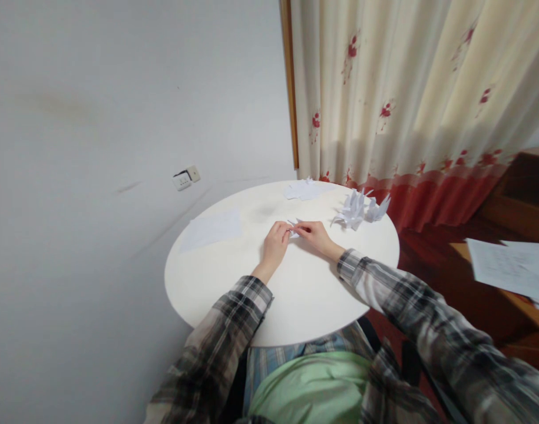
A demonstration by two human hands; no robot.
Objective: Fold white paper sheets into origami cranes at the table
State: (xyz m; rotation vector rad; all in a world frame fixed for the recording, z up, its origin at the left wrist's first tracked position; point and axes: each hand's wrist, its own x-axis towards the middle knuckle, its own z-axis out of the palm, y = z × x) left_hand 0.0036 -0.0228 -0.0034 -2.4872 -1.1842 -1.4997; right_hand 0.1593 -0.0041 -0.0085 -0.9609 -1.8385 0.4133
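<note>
A small folded piece of white paper [294,231] is held between my two hands just above the middle of the round white table [269,306]. My left hand [277,238] pinches its left side, fingers closed. From the right, the fingertips of my right hand [316,234] press together on the paper's other side. My fingers cover much of the piece, so its full shape is hidden. Beyond my right hand stands a cluster of folded white paper pieces [354,211] with pointed tips.
Flat white sheets [212,228] lie at the table's left, and more paper [302,189] lies at the far edge. Behind are a wall with a socket [182,181] and a flowered curtain [410,88]. Written sheets [512,268] rest on a wooden surface at right.
</note>
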